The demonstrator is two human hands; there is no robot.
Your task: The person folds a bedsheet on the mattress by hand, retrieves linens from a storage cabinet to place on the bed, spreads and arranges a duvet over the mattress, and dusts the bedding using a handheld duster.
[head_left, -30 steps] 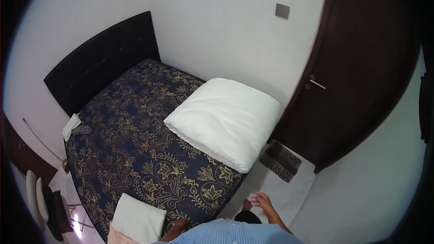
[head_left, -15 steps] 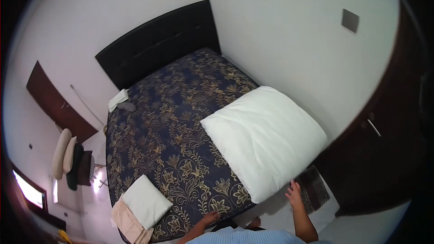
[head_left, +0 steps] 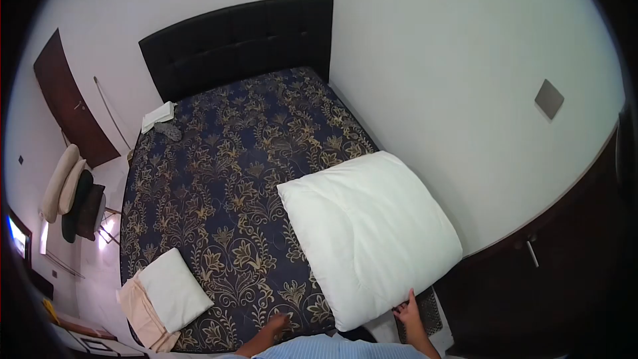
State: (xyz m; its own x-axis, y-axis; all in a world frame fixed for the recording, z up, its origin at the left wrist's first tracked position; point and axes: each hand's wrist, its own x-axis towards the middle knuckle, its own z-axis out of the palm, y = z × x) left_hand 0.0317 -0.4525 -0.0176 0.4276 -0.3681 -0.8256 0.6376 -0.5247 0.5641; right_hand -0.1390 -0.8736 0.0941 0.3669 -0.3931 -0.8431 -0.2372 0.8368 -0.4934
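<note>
A thick folded white duvet (head_left: 372,233) lies on the near right part of a dark blue mattress (head_left: 219,179) with a gold floral pattern. At the duvet's near edge is my right hand (head_left: 409,312), its fingers apart and the fingertips against or just beside the fabric. My left hand (head_left: 276,325) is over the mattress's near edge, left of the duvet, with its fingers curled in and nothing visible in them. On the near left corner sit a folded white cloth (head_left: 176,289) and a folded peach cloth (head_left: 143,312).
A black headboard (head_left: 239,40) stands at the far end against the wall. Small white folded cloths (head_left: 158,118) and a grey item (head_left: 169,131) lie at the far left edge. Stacked cushions (head_left: 76,196) are at left. A dark wooden door (head_left: 531,299) is at right, above a floor mat (head_left: 428,316).
The view has turned, so the bed and duvet sit further left and lower. My right hand has come up to the duvet's near edge. My left hand stays by the mattress edge.
</note>
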